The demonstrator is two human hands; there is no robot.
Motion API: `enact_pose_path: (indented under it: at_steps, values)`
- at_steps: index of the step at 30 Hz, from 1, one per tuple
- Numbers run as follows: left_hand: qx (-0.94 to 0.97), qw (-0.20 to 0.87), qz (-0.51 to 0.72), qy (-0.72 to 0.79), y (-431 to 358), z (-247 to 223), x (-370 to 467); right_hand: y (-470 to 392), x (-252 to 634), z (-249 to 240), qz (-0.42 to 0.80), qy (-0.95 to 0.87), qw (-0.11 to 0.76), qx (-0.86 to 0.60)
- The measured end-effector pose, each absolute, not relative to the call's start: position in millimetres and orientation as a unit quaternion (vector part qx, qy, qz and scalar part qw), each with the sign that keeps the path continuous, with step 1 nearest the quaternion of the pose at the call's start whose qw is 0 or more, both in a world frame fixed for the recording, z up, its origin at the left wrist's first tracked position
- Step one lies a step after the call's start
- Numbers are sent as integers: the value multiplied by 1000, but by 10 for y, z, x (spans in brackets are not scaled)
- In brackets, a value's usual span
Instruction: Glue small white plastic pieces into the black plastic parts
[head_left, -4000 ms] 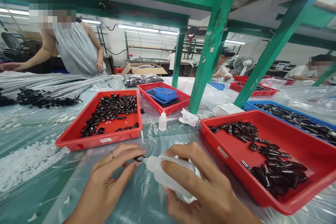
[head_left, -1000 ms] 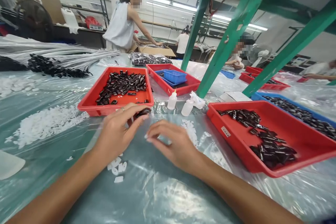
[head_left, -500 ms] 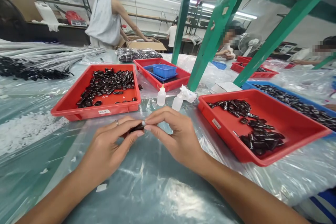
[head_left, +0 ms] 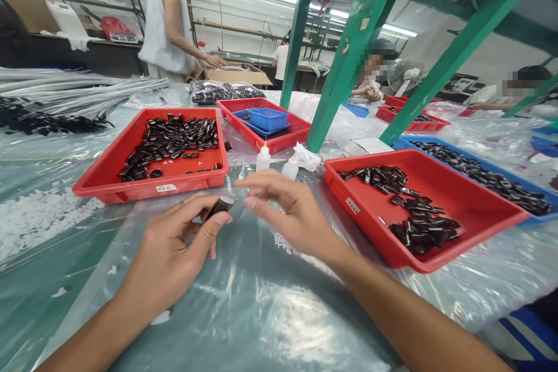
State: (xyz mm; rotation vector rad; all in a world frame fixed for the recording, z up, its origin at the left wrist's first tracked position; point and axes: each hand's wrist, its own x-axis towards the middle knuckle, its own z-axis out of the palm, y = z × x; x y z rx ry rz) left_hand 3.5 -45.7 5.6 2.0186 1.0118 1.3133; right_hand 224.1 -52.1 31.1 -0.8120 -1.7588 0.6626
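Between the thumb and fingers of my left hand [head_left: 174,247] is a small glossy black plastic piece [head_left: 219,207] with a pale flat end facing right. My right hand [head_left: 299,215] hovers just to its right, thumb and fingers apart, with nothing visible in them. Beyond my left hand sits a red tray [head_left: 131,192] holding many similar black pieces. Another red tray [head_left: 475,200] with black pieces stands to the right of my right hand. Two small white squeeze bottles, one nearer the left tray [head_left: 263,160] and one beside crumpled tissue [head_left: 290,169], stand past my fingers.
Green posts [head_left: 349,58] rise from the table behind the bottles. A blue tray [head_left: 529,186] of black pieces lies at the right. White scraps [head_left: 47,218] and bundled cables [head_left: 65,93] lie at the left. A person [head_left: 163,23] stands across the table.
My right fingers have left the black piece and opened, moving slightly apart from it. My left hand has shifted a little left and tilted the piece, showing its end.
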Motion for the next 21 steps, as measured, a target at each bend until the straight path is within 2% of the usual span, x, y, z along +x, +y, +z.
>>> enact_pose_path:
  at_steps: [2,5,7,10,14,17,21]
  values:
    - [768,209,472,380,-410,53,11,-446,2456,379,228,-774,438,-397]
    - [806,130,450,361,-350,28,-18,-421,2710,394,181,-841,239,-450]
    - [821,110,438,350,-332,11,-29,-443,2794,349,187,-856,167,-452]
    - [832,99,430,337,-344,9,-29,-471,2819,267,192,-860,138,-451]
    - [843,120,419,315,-381,21,-11,-467,2794,243,197,-860,143,-448]
    - [849,154,399,310,-399,-1,-7,-477,2756,309,207,-857,170,-440]
    - [840,219,369,332,-446,-38,-4,-557,2650,427,323,-826,258,-383]
